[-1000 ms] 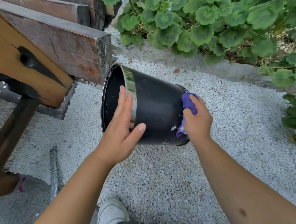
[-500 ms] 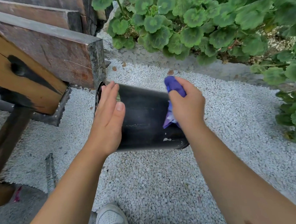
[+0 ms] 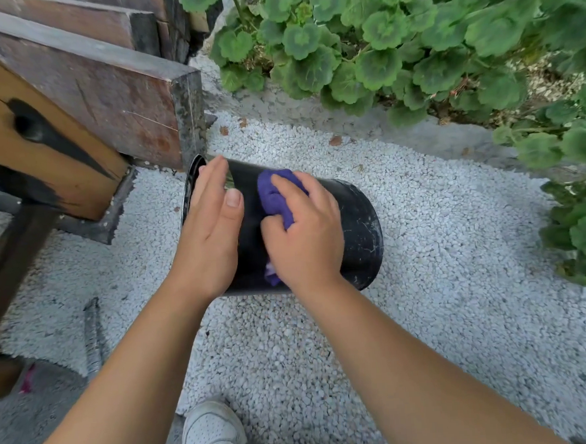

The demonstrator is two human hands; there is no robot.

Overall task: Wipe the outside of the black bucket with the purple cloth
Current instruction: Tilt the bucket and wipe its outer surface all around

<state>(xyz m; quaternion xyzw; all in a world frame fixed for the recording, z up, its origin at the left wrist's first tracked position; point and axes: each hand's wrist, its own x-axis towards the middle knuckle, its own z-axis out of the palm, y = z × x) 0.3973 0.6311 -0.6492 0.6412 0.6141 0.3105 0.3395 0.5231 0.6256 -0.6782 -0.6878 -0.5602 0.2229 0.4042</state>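
The black bucket [image 3: 357,224] lies on its side on white gravel, its open mouth facing left toward the wooden bench and its base to the right. My left hand [image 3: 210,233] rests flat on the bucket's wall near the rim, steadying it. My right hand [image 3: 302,231] presses the bunched purple cloth [image 3: 276,195] against the middle of the bucket's upper side; a bit of cloth also shows below the palm. The inside of the bucket is hidden.
A heavy wooden bench [image 3: 82,107] with dark metal feet stands close to the bucket's rim at the left. Green leafy plants [image 3: 411,50] fill the back and right edge. A white shoe [image 3: 208,433] and a metal rod [image 3: 92,333] lie near me.
The bucket has tipped further onto its side, its mouth turned away from view. My right hand has slid the cloth leftward from the base end to the middle of the wall.
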